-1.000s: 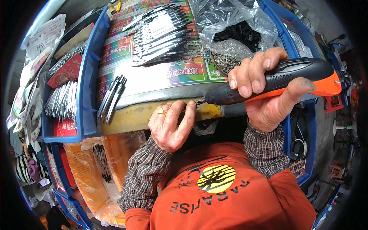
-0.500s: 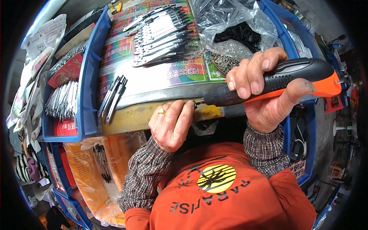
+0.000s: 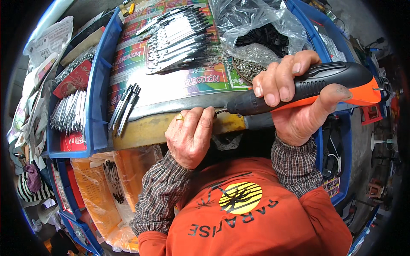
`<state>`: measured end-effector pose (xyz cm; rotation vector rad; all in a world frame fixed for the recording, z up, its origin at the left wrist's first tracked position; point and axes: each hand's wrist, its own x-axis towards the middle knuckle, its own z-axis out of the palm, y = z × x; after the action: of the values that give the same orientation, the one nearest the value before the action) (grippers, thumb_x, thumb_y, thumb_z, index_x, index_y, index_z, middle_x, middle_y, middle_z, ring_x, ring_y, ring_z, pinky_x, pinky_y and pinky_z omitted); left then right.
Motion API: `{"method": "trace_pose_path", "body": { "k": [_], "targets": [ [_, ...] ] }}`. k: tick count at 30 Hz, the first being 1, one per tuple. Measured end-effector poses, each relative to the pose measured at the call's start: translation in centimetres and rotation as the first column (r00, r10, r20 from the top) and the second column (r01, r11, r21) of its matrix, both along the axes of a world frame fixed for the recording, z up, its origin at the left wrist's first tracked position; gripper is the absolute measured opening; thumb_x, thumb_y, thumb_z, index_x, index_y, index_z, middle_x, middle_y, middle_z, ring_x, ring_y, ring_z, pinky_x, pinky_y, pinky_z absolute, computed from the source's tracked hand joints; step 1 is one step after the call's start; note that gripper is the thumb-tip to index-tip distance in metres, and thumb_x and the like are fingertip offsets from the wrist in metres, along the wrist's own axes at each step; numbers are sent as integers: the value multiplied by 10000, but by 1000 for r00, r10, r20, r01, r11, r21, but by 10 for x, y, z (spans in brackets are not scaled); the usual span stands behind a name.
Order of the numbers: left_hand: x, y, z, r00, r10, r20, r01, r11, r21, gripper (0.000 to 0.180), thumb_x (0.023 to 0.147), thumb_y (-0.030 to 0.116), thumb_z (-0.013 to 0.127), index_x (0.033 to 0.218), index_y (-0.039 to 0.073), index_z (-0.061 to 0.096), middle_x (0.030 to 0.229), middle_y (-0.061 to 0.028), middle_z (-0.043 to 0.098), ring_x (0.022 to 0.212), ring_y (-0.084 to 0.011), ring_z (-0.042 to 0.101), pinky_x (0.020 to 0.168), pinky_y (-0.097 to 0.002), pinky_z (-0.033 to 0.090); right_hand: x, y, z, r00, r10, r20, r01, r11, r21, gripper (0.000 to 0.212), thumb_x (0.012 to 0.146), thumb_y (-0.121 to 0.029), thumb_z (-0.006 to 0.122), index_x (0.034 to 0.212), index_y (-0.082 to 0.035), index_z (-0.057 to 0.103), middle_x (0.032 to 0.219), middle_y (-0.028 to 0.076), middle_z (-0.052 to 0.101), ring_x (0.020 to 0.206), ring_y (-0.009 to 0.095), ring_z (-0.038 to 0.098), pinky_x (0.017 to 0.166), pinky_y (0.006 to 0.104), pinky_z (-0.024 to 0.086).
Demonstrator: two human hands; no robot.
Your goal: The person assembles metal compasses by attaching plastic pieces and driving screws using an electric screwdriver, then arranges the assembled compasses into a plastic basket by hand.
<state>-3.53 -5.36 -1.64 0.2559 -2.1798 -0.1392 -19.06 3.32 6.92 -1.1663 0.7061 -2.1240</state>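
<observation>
My right hand (image 3: 294, 100) is wrapped round a black and orange electric screwdriver (image 3: 318, 83), with the thumb along its near side. The tool lies almost level, and its thin metal bit (image 3: 222, 111) points left to the fingertips of my left hand (image 3: 190, 136). That hand is closed at the table's front edge, fingers pressed together, a yellow ring on one of them. Whatever it grips at the bit's tip is hidden by the fingers. Left of it, several slim black-and-silver pen-like pieces (image 3: 124, 109) lie across the worn yellow edge strip (image 3: 149, 129).
Farther back lies a large row of similar white-and-black pieces (image 3: 177, 40). Beside it are small metal parts (image 3: 247, 68) and a clear plastic bag (image 3: 256, 21) with black parts. A blue bin (image 3: 100, 81) stands left; a plastic-lined orange crate (image 3: 92, 192) sits below.
My left hand has shifted very slightly up at the table's edge. The screwdriver and my right hand keep almost the same place.
</observation>
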Motion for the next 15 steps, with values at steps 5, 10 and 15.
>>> {"method": "trace_pose_path", "body": {
  "k": [5, 10, 15],
  "targets": [
    [5, 5, 5, 1000, 9, 6, -9, 992, 127, 277, 658, -15, 633, 927, 14, 573, 815, -120, 570, 650, -242, 570, 547, -321, 456, -2, 3, 4, 999, 38, -36, -39, 998, -44, 612, 716, -676, 498, 897, -92, 461, 628, -15, 454, 558, 123, 480, 603, 315, 420],
    [15, 16, 14, 999, 38, -13, -33, 960, 278, 208, 720, -10, 619, 917, -2, 551, 805, -137, 565, 678, -280, 575, 573, -348, 467, -4, 6, 8, 992, 108, -70, -114, 989, -97, 621, 710, -682, 500, 907, -94, 457, 642, -15, 461, 576, 123, 484, 622, 312, 419],
    [30, 31, 27, 999, -12, 31, -16, 650, 759, 162, 786, -28, 562, 947, -25, 542, 819, -118, 576, 666, -171, 577, 546, -259, 462, -1, 7, 7, 984, 93, -151, -110, 988, -107, 635, 701, -687, 505, 919, -93, 450, 649, -13, 467, 582, 125, 486, 627, 311, 420]
  ]
}}
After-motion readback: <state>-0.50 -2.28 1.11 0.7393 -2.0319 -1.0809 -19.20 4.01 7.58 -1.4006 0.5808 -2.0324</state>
